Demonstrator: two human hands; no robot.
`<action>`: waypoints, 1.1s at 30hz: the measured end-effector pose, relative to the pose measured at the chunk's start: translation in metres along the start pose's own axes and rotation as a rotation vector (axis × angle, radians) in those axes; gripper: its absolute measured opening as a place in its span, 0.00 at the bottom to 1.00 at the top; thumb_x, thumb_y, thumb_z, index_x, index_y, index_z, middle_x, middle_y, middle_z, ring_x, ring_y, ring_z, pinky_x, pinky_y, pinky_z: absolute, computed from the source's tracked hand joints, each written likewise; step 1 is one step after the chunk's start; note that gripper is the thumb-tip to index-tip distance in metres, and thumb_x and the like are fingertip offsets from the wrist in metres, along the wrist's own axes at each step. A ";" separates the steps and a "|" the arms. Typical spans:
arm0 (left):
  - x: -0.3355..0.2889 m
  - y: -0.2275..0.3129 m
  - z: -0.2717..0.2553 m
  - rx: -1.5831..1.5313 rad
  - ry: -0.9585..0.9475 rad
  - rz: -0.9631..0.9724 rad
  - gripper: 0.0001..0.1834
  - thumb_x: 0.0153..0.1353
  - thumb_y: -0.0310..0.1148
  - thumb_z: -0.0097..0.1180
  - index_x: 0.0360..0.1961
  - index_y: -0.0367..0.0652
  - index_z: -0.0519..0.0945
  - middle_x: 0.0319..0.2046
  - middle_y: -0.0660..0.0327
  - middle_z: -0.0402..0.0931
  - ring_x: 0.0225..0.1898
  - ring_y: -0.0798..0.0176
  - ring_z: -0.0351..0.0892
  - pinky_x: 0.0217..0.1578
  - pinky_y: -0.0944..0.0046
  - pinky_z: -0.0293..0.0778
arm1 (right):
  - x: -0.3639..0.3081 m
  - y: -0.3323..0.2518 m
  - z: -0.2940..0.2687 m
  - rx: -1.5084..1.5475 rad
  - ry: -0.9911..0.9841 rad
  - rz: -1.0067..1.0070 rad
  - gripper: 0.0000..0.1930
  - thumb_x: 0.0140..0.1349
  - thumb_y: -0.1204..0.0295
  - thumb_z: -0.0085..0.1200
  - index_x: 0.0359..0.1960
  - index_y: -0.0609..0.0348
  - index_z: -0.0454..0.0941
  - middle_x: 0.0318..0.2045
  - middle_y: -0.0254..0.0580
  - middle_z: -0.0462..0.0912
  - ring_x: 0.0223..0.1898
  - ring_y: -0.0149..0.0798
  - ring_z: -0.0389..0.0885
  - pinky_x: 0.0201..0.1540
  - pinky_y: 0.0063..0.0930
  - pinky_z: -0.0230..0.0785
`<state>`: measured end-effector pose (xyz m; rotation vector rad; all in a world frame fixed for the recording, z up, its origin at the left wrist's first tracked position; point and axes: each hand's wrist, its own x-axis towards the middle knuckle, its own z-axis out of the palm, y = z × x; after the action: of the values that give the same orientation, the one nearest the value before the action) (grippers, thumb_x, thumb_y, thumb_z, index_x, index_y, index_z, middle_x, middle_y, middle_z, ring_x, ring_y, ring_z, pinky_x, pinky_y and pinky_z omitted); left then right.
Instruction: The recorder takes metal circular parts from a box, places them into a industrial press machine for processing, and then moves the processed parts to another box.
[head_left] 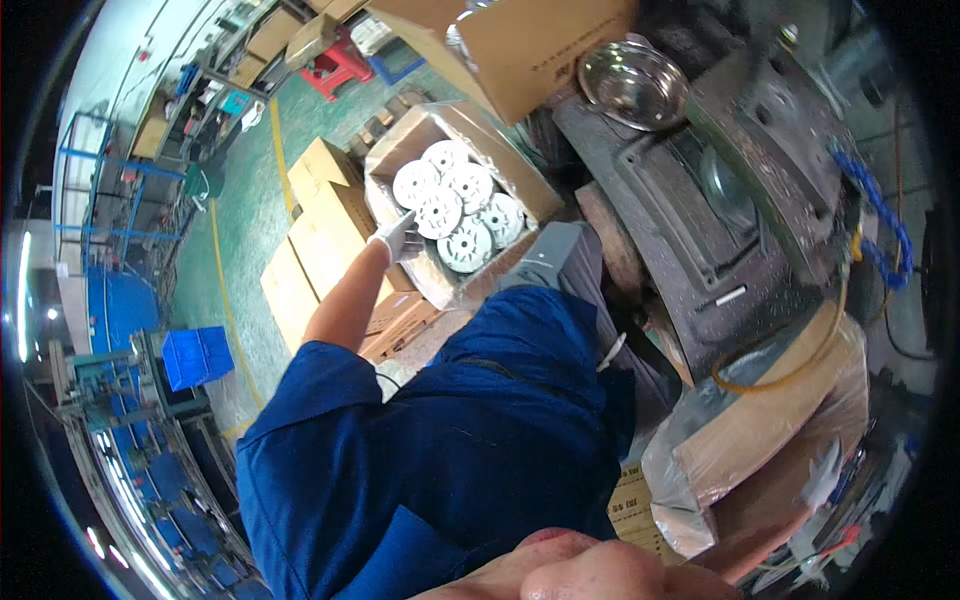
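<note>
My left hand [398,238], in a white glove, reaches to the near left side of a plastic-lined cardboard box [540,190]. Its fingers look spread at the edge of a round, pale metal disc [437,213] with a hole in its middle; whether they grip it is unclear. Several similar discs lie around it in the box. At lower right, my right forearm extends to a pale, apparently gloved right hand [825,475] beside a second plastic-lined box [770,440]. That hand's fingers are too indistinct to show whether they hold anything.
A dark metal machine [690,240] stands at right, with a shiny steel bowl [633,84] on it and a blue coiled hose [880,210] beside it. Closed cartons [325,220] stand left of the disc box. A blue bin [197,357] and red stool [338,65] are farther left.
</note>
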<state>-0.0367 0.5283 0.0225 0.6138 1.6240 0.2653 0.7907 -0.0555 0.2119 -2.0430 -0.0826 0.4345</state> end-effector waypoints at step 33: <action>-0.067 0.095 0.074 -0.376 -0.441 0.701 0.17 0.60 0.34 0.61 0.49 0.40 0.79 0.41 0.62 0.81 0.41 0.69 0.78 0.41 0.69 0.75 | -0.288 -0.109 0.380 0.041 -0.466 0.124 0.24 0.70 0.55 0.41 0.55 0.63 0.73 0.32 0.46 0.81 0.24 0.32 0.76 0.26 0.24 0.70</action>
<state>0.0605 0.5586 0.1157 0.8602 0.8596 0.8633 0.4067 0.2476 0.2196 -1.8773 -0.2269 0.9760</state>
